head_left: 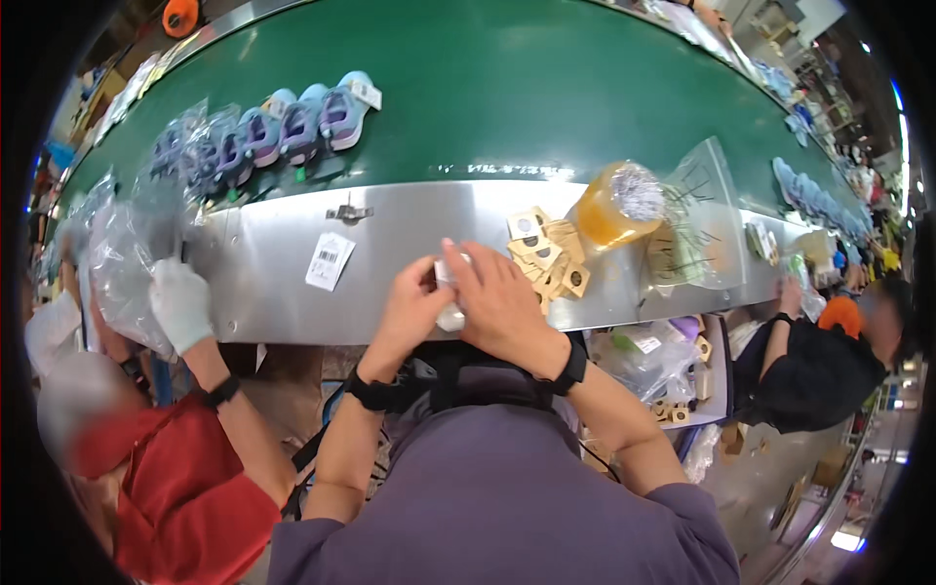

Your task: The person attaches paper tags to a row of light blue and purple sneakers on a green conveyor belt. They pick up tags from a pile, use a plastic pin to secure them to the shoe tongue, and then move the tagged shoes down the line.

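My left hand (pixel 409 310) and my right hand (pixel 505 310) meet over the near edge of the metal ledge (pixel 409 219). Between them is a small white piece (pixel 450 317), partly hidden by my fingers; its kind cannot be made out. My left thumb and fingers pinch it, while the right fingers close over it from the other side. Left of my hands lie white printed tags (pixel 330 261), with a small metal clip (pixel 349 213) beyond. To the right sits a loose pile of tan cardboard tags (pixel 548 255) with dark round marks.
A yellow translucent cylinder (pixel 606 210) and a clear bag of dark strings (pixel 702 219) stand right of the tags. Blue-purple shoes (pixel 261 135) line the green belt (pixel 487 88). A box (pixel 720 375) is below right. Co-workers (pixel 200 468) flank me, one wearing a white glove (pixel 181 304).
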Available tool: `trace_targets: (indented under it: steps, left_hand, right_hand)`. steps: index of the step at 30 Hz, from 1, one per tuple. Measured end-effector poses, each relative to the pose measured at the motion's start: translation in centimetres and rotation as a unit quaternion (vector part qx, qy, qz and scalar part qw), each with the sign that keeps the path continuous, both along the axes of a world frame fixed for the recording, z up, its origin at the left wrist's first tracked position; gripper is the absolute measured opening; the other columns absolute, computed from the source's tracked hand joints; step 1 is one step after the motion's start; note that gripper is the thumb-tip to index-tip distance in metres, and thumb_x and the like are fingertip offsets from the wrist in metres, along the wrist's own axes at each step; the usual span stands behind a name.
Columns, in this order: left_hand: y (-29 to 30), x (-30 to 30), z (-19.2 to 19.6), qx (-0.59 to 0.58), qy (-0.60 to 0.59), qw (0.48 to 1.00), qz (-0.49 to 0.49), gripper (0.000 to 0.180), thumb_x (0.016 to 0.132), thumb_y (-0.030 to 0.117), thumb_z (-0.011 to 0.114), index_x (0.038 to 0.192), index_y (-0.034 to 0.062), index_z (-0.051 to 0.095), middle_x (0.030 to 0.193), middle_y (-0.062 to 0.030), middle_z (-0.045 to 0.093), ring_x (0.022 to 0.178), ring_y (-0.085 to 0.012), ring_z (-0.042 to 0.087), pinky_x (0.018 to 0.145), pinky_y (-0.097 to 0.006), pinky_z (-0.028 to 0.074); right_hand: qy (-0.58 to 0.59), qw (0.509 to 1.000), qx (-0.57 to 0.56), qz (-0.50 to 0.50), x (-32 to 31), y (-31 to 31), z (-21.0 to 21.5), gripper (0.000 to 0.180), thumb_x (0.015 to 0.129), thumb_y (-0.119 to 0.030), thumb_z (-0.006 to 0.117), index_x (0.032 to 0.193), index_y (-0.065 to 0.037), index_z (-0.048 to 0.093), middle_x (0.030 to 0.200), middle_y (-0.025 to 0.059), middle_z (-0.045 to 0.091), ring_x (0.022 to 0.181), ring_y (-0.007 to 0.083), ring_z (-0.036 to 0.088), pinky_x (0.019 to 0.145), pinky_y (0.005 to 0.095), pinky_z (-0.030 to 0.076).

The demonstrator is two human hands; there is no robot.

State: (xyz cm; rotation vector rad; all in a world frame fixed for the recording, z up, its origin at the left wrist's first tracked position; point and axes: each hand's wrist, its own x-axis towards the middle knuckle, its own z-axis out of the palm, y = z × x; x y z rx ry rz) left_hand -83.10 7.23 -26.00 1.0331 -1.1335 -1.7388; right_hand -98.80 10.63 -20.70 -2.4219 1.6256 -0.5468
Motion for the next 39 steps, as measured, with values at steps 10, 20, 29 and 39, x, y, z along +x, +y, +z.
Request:
trace_targets:
  steps: [10, 20, 29, 39]
  left_hand:
    - [-7.5, 0.3, -3.9, -0.17, -0.469, 0.867, -0.006, 0.041, 0.081, 0.019, 0.062, 0.113, -0.005, 0.057, 0.111, -0.0239, 0.057, 0.104, -0.037, 0.055, 0.086, -0.046, 0.044]
    - [-4.4, -9.7, 0.7, -0.422, -0.388, 0.762, -0.301, 0.114, 0.051, 0.038, 0.089, 0.144, 0.0072, 0.032, 0.152, -0.0241, 0.018, 0.139, -0.0458, 0.021, 0.11, -0.052, 0.027]
    - [-6.9, -12.9, -2.4, -0.392, -0.376, 0.784, -0.302, 0.115, 0.05, 0.033, 0.09, 0.146, 0.0094, 0.032, 0.15, -0.0239, 0.023, 0.137, -0.0439, 0.026, 0.109, -0.054, 0.027]
    - [-7.5, -10.6, -0.5, -0.385, -0.247, 0.853, -0.25, 0.09, 0.06, 0.023, 0.086, 0.137, 0.0041, 0.042, 0.145, -0.0186, 0.036, 0.131, -0.0383, 0.038, 0.106, -0.046, 0.035]
  right_hand:
    - [-0.068, 0.984, 0.114, -0.12, -10.3, 2.8, -1.0, 0.068, 0.07, -0.015, 0.079, 0.129, -0.005, 0.048, 0.131, 0.0168, 0.049, 0.12, 0.0356, 0.048, 0.1, 0.0412, 0.041]
    - [-0.017, 0.96, 0.217, -0.176, -13.7, 1.1, -2.2, 0.097, 0.059, -0.01, 0.081, 0.143, -0.01, 0.032, 0.139, 0.0183, 0.041, 0.123, 0.0401, 0.045, 0.1, 0.0428, 0.043]
    - [-0.113, 0.956, 0.223, -0.153, -14.7, -1.5, -4.3, 0.09, 0.062, -0.003, 0.075, 0.142, -0.012, 0.035, 0.136, 0.017, 0.042, 0.115, 0.0383, 0.053, 0.086, 0.0405, 0.053]
    - [-0.195, 0.936, 0.241, -0.17, -13.9, -1.7, -4.2, 0.081, 0.064, -0.003, 0.075, 0.136, -0.008, 0.04, 0.132, 0.0186, 0.04, 0.1, 0.0382, 0.059, 0.08, 0.0404, 0.054]
